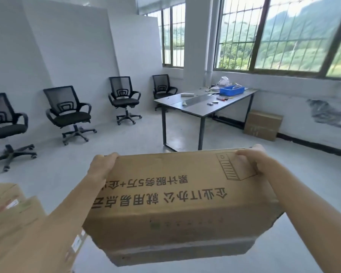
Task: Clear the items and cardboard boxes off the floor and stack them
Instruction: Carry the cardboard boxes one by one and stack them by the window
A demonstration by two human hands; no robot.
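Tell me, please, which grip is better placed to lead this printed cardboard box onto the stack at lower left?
Probably left: the left grip holds the brown printed cardboard box at the corner nearest the stacked brown cardboard boxes; the right grip holds the opposite corner.

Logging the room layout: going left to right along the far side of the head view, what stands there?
First office chair → second office chair → third office chair → fourth office chair → blue tray → cardboard box by the wall.
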